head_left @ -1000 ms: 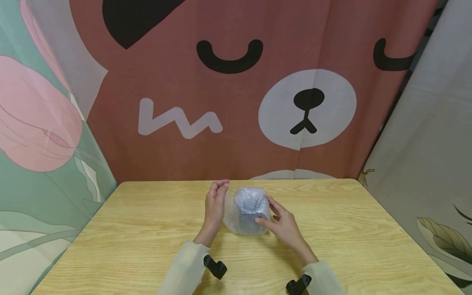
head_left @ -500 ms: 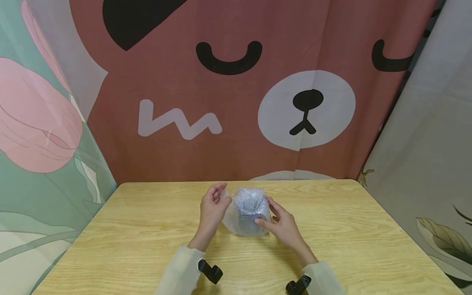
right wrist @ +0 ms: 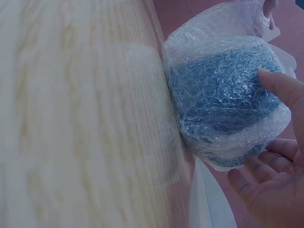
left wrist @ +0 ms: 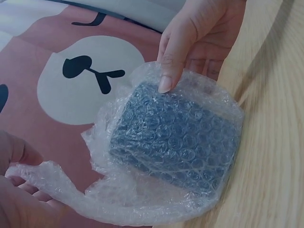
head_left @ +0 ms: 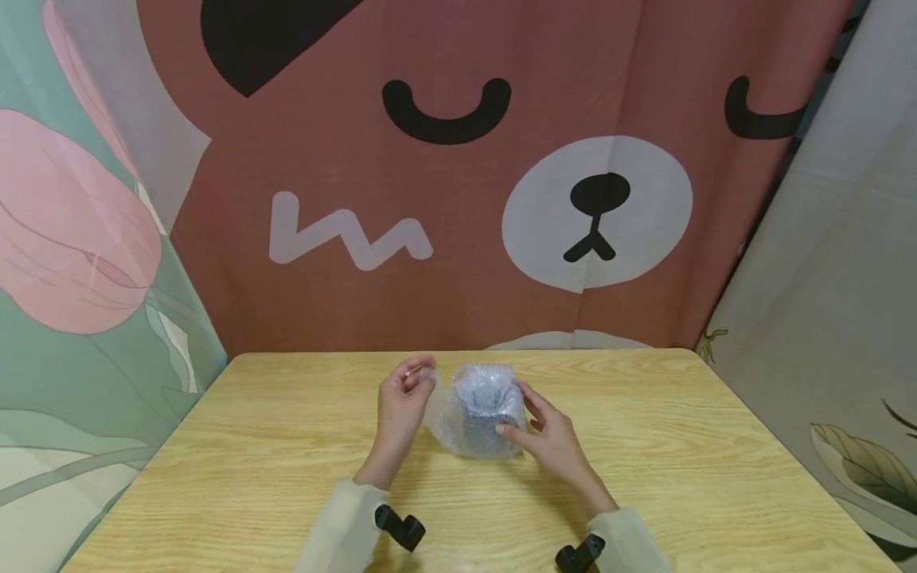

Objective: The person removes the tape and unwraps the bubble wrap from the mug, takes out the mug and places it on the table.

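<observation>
A blue object (left wrist: 175,133) stands on the table inside layers of clear bubble wrap (head_left: 483,382); the wrap blurs its shape, so I cannot tell its kind. My left hand (head_left: 403,402) pinches the loose end of the wrap between thumb and fingers, to the left of the bundle. In the left wrist view that flap (left wrist: 109,206) stretches from the bundle to my fingers. My right hand (head_left: 555,438) grips the bundle's right side, thumb on the near face and fingers behind. The right wrist view shows the thumb (right wrist: 273,80) pressing on the wrap.
The wooden table (head_left: 286,446) reaches back to a brown curtain (head_left: 322,302) printed with a bear face. Patterned curtains hang at the left (head_left: 72,382) and right (head_left: 809,318). A small black camera (head_left: 401,528) is fixed on each sleeve.
My left hand has moved left and slightly toward me, its fingers now bent round the wrap's edge, drawing the flap away from the bundle. My right hand and the bundle stay in place.
</observation>
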`<state>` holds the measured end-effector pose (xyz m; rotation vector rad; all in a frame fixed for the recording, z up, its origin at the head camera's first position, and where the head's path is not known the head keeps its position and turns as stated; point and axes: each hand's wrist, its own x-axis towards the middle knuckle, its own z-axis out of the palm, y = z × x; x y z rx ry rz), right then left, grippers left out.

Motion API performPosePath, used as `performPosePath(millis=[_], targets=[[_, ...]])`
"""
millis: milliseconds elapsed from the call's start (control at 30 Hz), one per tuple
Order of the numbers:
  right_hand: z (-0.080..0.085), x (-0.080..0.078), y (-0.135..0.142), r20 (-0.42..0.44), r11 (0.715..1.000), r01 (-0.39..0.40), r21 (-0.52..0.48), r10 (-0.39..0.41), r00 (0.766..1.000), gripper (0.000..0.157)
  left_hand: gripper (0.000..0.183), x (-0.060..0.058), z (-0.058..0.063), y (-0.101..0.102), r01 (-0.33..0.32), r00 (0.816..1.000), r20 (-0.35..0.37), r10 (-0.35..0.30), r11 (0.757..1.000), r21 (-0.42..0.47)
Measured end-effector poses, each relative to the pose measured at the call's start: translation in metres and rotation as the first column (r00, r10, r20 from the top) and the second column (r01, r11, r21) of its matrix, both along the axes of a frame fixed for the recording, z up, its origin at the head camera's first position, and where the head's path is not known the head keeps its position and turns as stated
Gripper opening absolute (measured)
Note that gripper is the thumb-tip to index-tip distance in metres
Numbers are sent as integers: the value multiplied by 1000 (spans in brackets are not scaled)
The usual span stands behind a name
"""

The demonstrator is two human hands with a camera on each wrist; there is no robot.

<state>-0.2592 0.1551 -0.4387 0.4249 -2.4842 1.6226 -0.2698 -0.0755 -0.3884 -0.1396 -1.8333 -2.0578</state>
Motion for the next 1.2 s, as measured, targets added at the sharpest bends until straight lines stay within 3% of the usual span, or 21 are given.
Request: performPosePath(millis=[500,767,1200], targets=[[-1,1,0,-8,1000,-5,-11,5,1000,83,22,-2,-2,-16,-14,1000,27,13,1000,27],[-3,-1,1,-14,1000,-11,-2,11,1000,85,19,-3,-8,-28,-54,997,56,54,999,0],[-2,-1,0,-16,1000,-3,9,3,1000,85,20,0,-12,-44,-45,993,111,39,998,50]])
